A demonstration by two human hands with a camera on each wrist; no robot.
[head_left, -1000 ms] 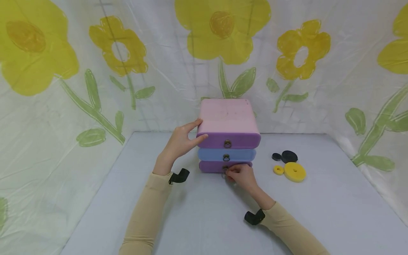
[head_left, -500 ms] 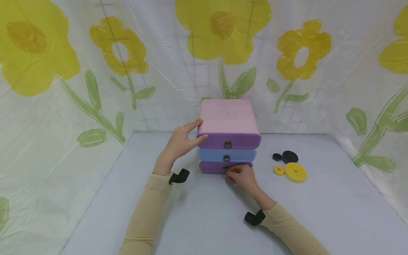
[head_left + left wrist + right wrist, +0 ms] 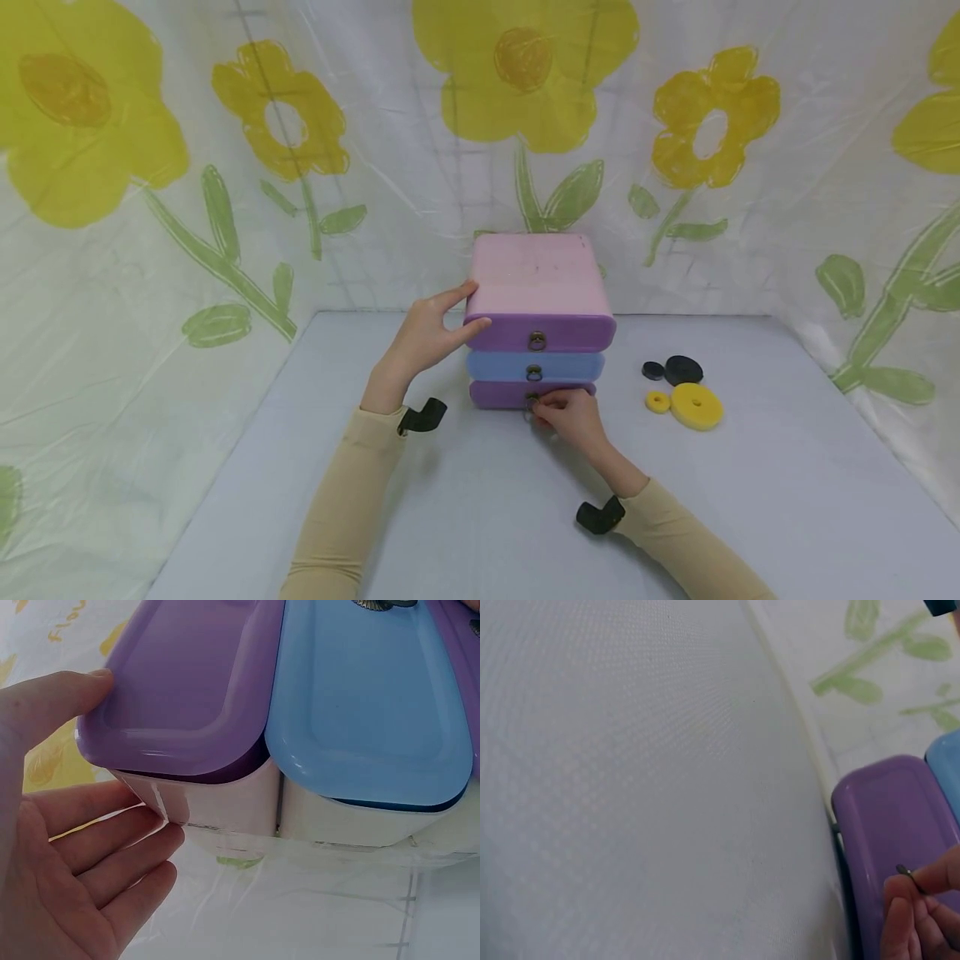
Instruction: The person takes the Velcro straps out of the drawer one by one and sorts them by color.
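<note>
A small drawer cabinet with a pink top (image 3: 536, 271) stands on the table, with a purple top drawer (image 3: 506, 333), a blue middle drawer (image 3: 495, 366) and a purple bottom drawer (image 3: 491, 395). My left hand (image 3: 427, 333) steadies the cabinet's upper left corner: its thumb lies on the top drawer's front edge and its straight fingers touch the side (image 3: 210, 806). My right hand (image 3: 573, 421) pinches the ring pull (image 3: 904, 870) of the bottom drawer between thumb and forefinger. Ring pulls (image 3: 537, 341) hang from the upper drawers too. The drawers' insides are hidden.
Right of the cabinet lie two black discs (image 3: 684, 370), one large and one small, and two yellow discs (image 3: 708, 408) with centre holes. A white sheet with yellow flowers (image 3: 525, 58) hangs behind the pale table (image 3: 465, 517).
</note>
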